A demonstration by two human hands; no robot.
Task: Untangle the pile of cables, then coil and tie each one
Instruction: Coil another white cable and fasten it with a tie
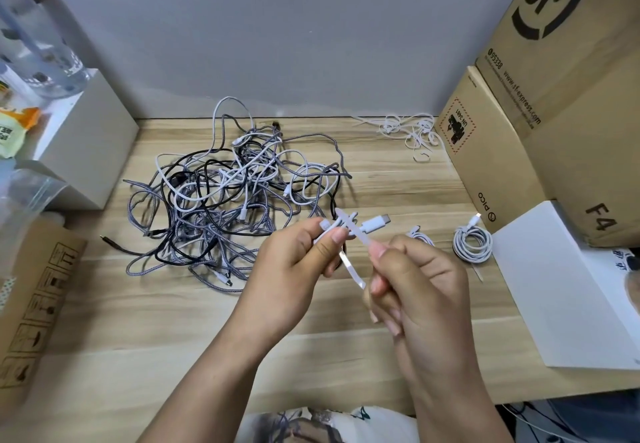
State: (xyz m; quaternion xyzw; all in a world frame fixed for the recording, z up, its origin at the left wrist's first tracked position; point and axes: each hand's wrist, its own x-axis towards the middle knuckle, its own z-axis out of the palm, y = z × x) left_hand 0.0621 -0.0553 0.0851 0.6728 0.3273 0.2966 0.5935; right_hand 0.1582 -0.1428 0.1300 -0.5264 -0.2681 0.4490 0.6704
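nearest the camera, over the wooden table [145,331], the left hand [294,269] pinches a small white coiled cable [337,226] between thumb and fingertips, its plug [375,223] poking out to the right. the right hand [419,283] pinches a thin white twist tie [353,252] that crosses the coil, its free end hanging below the hands.

the coil looks light and springy, so it will likely loosen if the pinch slackens; the hold should stay across all the loops at 1 spot, clear of the plug. the tie looks like a flat, bendable strip and is probably slippery, best taken close to the coil.

just beyond, to the right, 1 finished coil [472,243] lies on the table, and another coil [420,234] is partly hidden behind the right hand. a white box [571,286] sits beside them, with cardboard boxes [540,123] behind it.

further back on the left sprawls the tangled pile [225,200] of grey braided, black and white cables, soft and limp, looped through each other; pulling 1 will probably drag others. spare ties [412,130] lie near the wall [277,26], well apart from the hands.
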